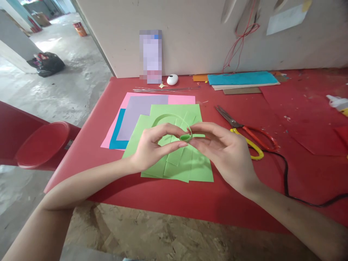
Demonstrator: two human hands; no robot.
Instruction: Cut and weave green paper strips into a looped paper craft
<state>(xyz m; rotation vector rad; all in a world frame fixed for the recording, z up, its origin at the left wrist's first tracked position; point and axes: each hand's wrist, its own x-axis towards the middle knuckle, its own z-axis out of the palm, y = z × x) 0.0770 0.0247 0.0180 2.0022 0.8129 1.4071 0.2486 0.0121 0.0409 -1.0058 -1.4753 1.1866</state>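
Between the fingertips of both hands is a narrow light-green paper strip, its end curled into a small coil and the rest arching up and left in a loose loop. My left hand pinches the coil from the left. From the right, my right hand closes thumb and finger on the same coil. Beneath the hands lie light-green sheets with several cut strips on top. Scissors with one red and one yellow handle rest right of the sheets, blades spread slightly.
Pink, lilac and teal sheets lie at the left. Thin wires, a white oval object and a blurred upright rectangle stand behind. A black cable crosses the right side of the red table.
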